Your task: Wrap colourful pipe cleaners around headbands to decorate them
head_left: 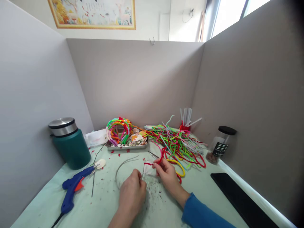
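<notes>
My left hand (pixel 132 192) is closed around one end of a thin grey metal headband (pixel 123 164) that curves over the pale green table cover. My right hand (pixel 167 173) pinches a red pipe cleaner (pixel 161 155) at the headband's end, near my left fingers. A small white piece (pixel 149 171) lies between the two hands. The red pipe cleaner trails back toward a loose heap of coloured pipe cleaners (pixel 178 142).
A metal tray (pixel 128 146) holds wrapped colourful headbands and small cut-outs. A blue glue gun (pixel 73 186) lies at the left beside a teal flask (pixel 70 144). Scissors (pixel 153 154), a red cup of white sticks (pixel 186 122), a jar (pixel 220 144) and a black slab (pixel 239 198) sit at the right.
</notes>
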Motion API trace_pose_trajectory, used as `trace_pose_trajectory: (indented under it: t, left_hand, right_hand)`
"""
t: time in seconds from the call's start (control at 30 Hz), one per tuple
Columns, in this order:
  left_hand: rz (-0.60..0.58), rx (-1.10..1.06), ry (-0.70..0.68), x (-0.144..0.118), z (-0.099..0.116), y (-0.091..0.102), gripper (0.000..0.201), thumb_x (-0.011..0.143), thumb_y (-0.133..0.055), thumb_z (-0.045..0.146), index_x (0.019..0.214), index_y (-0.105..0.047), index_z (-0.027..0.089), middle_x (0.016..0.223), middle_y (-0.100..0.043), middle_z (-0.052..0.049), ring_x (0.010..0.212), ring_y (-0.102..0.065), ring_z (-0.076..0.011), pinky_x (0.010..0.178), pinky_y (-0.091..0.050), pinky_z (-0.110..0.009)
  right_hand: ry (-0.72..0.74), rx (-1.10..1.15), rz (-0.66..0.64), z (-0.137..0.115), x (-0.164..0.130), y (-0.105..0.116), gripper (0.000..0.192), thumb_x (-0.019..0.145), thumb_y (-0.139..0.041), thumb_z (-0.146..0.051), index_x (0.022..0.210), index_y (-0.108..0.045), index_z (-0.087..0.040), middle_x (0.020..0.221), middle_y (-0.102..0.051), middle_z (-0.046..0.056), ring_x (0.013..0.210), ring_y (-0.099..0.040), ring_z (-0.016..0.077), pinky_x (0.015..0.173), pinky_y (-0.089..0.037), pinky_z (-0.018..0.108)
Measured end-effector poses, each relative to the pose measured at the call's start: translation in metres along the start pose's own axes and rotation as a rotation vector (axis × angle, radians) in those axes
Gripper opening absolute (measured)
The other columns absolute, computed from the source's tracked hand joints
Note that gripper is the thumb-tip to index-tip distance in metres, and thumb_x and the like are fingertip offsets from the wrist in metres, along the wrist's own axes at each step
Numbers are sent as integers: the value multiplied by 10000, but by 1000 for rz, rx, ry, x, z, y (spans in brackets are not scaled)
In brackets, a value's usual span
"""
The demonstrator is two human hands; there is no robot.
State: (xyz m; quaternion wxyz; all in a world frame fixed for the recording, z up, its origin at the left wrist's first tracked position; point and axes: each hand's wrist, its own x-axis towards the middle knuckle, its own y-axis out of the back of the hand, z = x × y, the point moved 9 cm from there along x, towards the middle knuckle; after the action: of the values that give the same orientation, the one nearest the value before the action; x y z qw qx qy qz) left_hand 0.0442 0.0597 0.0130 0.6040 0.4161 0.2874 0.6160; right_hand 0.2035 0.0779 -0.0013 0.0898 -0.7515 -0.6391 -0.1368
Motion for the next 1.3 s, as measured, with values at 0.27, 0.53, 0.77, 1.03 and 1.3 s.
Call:
trace_pose_trajectory:
  t: [0.27,0.53,0.77,1.03,1.3]
  left_hand:
    - [-147,-749,52,9,-11,-13,253,772,-489,358,927,-584,181,470,-538,37,342,-447,-120,385,-311,-222]
    - [-186,-979,121,13,-12,-10,487,726,-509,389,1127,-476,114,528,-560,49,283,-323,-58,305,-221,-183]
    - [-113,-1008,87,16,-19,1,377,716,-554,399,953,-586,108,650,-567,12,348,-365,-42,345,-240,-186]
    - [-42,-949,93,16,-26,11,350,756,-560,441,893,-645,130,544,-469,47,417,-339,-52,390,-230,-171]
    - [-34,-907,103,16,-27,9,391,730,-586,442,942,-661,122,587,-523,20,420,-345,-60,389,-244,-183]
  right_hand:
    - [-26,142,-95,-8,-10,-16,167,815,-550,-325,883,-564,-173,729,-592,5,543,-493,106,494,-383,216]
    - [-53,210,-67,-22,-1,-25,118,781,-538,-267,833,-574,-168,660,-528,-27,493,-448,81,451,-346,196]
    - [-13,204,-82,-37,4,-43,112,770,-507,-219,815,-589,-158,578,-484,-41,485,-430,87,459,-339,199]
    - [-2,235,-122,-22,-7,-45,107,787,-487,-204,779,-588,-169,581,-487,-38,510,-443,92,477,-344,202]
    - [-24,306,-95,-20,-5,-46,107,814,-498,-231,845,-580,-169,657,-550,-18,499,-452,80,469,-350,200]
